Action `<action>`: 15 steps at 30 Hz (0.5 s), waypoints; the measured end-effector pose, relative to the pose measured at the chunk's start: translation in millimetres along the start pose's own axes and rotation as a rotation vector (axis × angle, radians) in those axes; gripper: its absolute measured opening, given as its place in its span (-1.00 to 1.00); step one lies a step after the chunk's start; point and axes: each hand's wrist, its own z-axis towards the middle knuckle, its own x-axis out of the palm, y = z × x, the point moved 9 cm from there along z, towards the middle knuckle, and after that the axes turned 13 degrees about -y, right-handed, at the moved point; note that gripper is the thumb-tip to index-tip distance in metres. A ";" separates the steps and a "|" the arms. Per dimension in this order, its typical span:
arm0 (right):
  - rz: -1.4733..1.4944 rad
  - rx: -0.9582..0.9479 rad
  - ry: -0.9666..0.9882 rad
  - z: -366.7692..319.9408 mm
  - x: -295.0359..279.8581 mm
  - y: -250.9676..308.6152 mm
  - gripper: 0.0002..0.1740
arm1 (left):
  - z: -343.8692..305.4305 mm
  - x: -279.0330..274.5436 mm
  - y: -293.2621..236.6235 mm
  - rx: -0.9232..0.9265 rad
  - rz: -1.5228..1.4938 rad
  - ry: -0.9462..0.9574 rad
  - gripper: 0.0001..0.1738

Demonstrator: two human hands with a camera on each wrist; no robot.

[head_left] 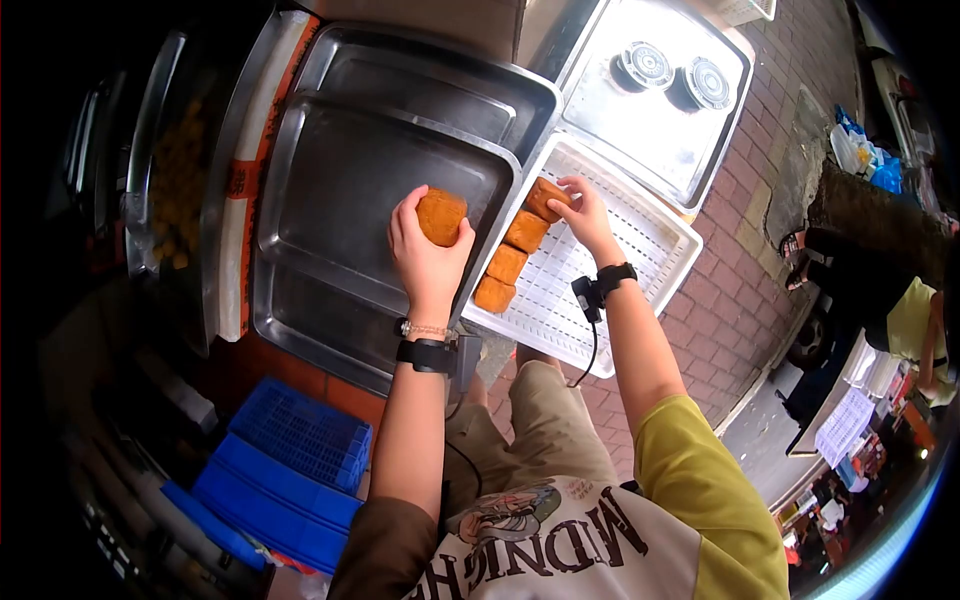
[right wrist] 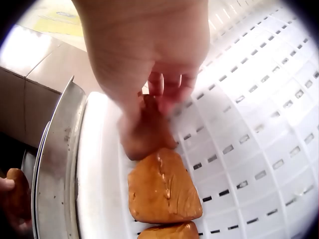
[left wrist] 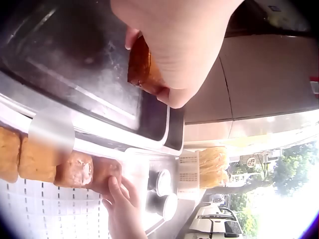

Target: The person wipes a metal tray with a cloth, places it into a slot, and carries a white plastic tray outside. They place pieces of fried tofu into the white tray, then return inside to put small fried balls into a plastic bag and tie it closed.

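My left hand (head_left: 428, 250) grips a golden-brown fried tofu block (head_left: 441, 217) over the dark metal tray (head_left: 340, 200), thumb on one side and fingers on the other. To its right, my right hand (head_left: 592, 222) holds another tofu block (head_left: 547, 199) between thumb and fingers, at the far end of a row in the white slotted crate (head_left: 640, 240). Several more blocks, among them this tofu block (right wrist: 163, 189), lie in that row along the crate's left wall. In the right wrist view, the fingers partly hide and blur the held block.
More metal trays (head_left: 520, 95) lie beneath the dark one, their rims beside the crate. Beyond the crate, a shiny tray (head_left: 600, 110) bears two round metal-topped objects (head_left: 642, 66). Blue crates (head_left: 290, 440) stand at lower left. Brick paving (head_left: 725, 250) stretches to the right.
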 end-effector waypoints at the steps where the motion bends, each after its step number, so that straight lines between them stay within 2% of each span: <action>1: 0.092 0.079 0.023 -1.2 0.0 -2.8 -0.60 | -1.0 -1.0 -13.7 -0.009 -0.074 -0.005 -0.40; 2: 0.091 0.080 0.020 1.0 -0.7 -10.7 -0.60 | -4.3 2.8 -24.3 -0.004 -0.143 -0.010 -0.39; 4: -0.163 -0.216 -0.064 6.7 -6.0 -2.4 -0.57 | -10.4 9.5 -51.1 0.056 -0.220 -0.018 -0.37; 5: -0.162 -0.216 -0.067 3.8 -10.8 11.8 -0.57 | -13.7 15.7 -64.7 0.103 -0.230 -0.006 -0.34; 7: -0.448 -0.538 -0.372 -13.5 -40.4 64.7 -0.56 | -26.1 39.4 -75.8 0.076 -0.244 0.099 -0.32; 8: -0.063 -0.299 -0.180 -7.4 -38.8 52.9 -0.50 | -33.2 51.6 -78.5 0.074 -0.202 0.151 -0.31; 9: -0.065 -0.299 -0.181 -14.1 -45.1 57.8 -0.50 | -40.6 63.3 -80.1 0.069 -0.160 0.203 -0.30; 11: 0.896 0.349 0.288 -50.2 -19.1 64.6 -0.46 | -56.5 86.3 -79.6 0.076 -0.124 0.281 -0.30; 13: 0.619 0.281 0.089 -57.4 -27.6 41.6 -0.39 | -70.2 105.2 -82.2 0.083 -0.169 0.329 -0.32; 14: 0.792 0.343 -0.060 -56.9 -35.6 26.6 -0.36 | -76.8 115.2 -85.0 0.046 -0.270 0.417 -0.32; 15: 0.790 0.340 -0.065 -54.9 -38.1 17.1 -0.36 | -77.4 120.8 -84.5 0.049 -0.276 0.417 -0.32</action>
